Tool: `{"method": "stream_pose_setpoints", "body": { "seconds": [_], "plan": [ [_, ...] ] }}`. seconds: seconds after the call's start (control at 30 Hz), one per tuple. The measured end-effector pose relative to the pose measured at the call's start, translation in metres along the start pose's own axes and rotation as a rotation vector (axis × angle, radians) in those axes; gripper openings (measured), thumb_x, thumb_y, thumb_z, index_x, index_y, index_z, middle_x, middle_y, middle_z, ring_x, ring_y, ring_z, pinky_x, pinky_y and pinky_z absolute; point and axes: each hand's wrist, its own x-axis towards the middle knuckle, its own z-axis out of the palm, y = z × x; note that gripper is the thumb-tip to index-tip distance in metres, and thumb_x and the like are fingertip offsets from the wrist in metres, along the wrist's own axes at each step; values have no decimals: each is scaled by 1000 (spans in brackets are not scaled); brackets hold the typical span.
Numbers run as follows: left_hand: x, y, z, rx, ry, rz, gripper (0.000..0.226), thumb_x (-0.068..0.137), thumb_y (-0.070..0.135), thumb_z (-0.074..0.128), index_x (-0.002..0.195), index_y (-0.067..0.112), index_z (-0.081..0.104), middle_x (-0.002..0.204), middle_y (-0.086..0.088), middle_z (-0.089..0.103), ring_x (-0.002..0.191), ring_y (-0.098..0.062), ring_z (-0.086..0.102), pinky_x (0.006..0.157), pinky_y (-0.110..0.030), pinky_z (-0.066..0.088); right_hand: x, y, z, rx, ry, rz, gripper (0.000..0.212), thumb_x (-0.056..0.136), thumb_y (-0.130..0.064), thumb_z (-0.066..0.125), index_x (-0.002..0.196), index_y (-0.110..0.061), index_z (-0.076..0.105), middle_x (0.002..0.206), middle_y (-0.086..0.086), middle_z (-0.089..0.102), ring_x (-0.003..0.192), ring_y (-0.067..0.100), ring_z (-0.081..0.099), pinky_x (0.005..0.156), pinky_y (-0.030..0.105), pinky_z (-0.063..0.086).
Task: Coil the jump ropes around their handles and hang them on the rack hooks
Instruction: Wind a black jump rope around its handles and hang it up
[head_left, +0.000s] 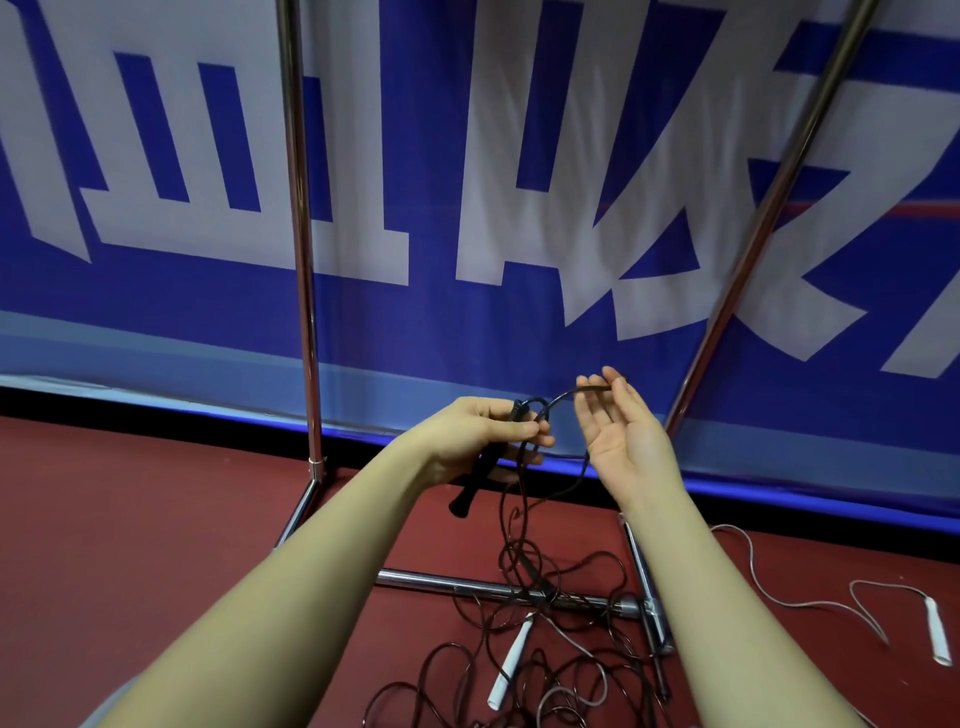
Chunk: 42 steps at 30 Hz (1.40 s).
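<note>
Up front, left hand (483, 434) gripping black handle (475, 480), right hand (618, 426) pinching black rope (558, 397) loop.

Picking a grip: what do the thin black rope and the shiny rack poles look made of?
Thin black rope: likely smooth plastic-coated cord; it holds springy loops. Shiny rack poles: polished, probably chromed metal tubing, with mirror-like streaks. The left hand grips the black handle.

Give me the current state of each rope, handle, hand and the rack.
left hand: grips the black handles
right hand: pinches the black rope, palm up
black handles: held, angled downward
black rope: barely coiled, most trails onto the floor
white-handled rope: loose on the floor, uncoiled
white handle: lying among the rope tangle
rack: standing, hooks out of view
</note>
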Motion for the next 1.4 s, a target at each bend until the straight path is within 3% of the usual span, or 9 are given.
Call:
{"method": "stream_pose_setpoints", "body": {
  "seconds": [0.07, 0.2, 0.33, 0.57, 0.83, 1.0, 1.1, 1.23, 1.4],
  "plan": [
    [0, 4, 3, -102, 7, 38, 8, 92, 12, 59, 96, 11, 66, 94, -6, 74, 87, -24, 71, 88, -43, 53, 2, 1, -4, -86, 28, 40, 19, 99, -21, 49, 95, -7, 62, 88, 5, 67, 77, 15, 71, 62, 27, 58],
    [0, 18, 8, -303, 69, 132, 7, 94, 8, 57, 97, 7, 63, 87, -7, 73, 79, -27, 73, 69, -41, 60, 1, 8, -9, -323, 22, 137, 32, 98, -36, 48, 93, -8, 63, 88, 6, 69, 83, 19, 67, 69, 31, 56],
    [5, 24, 5, -529, 221, 202, 5, 94, 4, 56, 94, 5, 61, 84, -12, 71, 75, -29, 73, 62, -42, 61, -5, 10, -7, -549, -151, 313, 39, 98, -38, 44, 99, -4, 64, 95, 12, 72, 87, 22, 70, 82, 36, 54],
    [6, 25, -13, -609, 414, 292, 4, 95, 4, 56, 95, 3, 59, 84, -14, 68, 71, -28, 73, 63, -42, 61, -21, 8, 1, -731, -422, 368, 15, 91, -8, 54, 98, -5, 66, 80, 4, 71, 78, 16, 69, 76, 29, 58],
    [-5, 11, -15, -175, 36, -117, 21, 101, 22, 44, 101, 12, 62, 98, -11, 68, 82, -21, 70, 73, -34, 57, -11, 0, 8, -304, -175, 103, 17, 97, -6, 45, 95, -10, 62, 68, -3, 63, 64, 7, 64, 60, 22, 56],
    [-6, 5, -2, -85, -58, -73, 14, 96, 14, 54, 100, 11, 67, 100, -9, 72, 101, -18, 67, 101, -37, 46, -6, 2, 5, -40, -28, -24, 16, 98, -4, 45, 92, -9, 59, 73, 0, 65, 70, 11, 68, 64, 24, 57],
    [-4, 5, 4, -77, -51, 31, 10, 94, 6, 55, 92, 7, 64, 84, -7, 72, 83, -15, 68, 90, -29, 52, -5, 1, 4, 50, -16, -42, 15, 98, -3, 45, 91, -7, 57, 73, 2, 66, 71, 13, 70, 64, 25, 58],
    [-3, 10, 9, -191, 31, 103, 11, 92, 1, 55, 85, 5, 62, 74, -8, 69, 66, -17, 69, 64, -26, 57, -2, -1, -3, -10, -1, -30, 12, 98, -6, 48, 91, -8, 57, 75, 3, 66, 72, 13, 71, 63, 26, 58],
    [1, 22, 10, -439, 173, 205, 9, 94, 1, 54, 91, 4, 62, 72, -5, 71, 69, -16, 71, 69, -37, 60, -2, 7, -12, -414, -59, 36, 19, 98, -23, 50, 95, -8, 62, 79, 3, 72, 79, 18, 70, 71, 33, 58]
  ]
}}
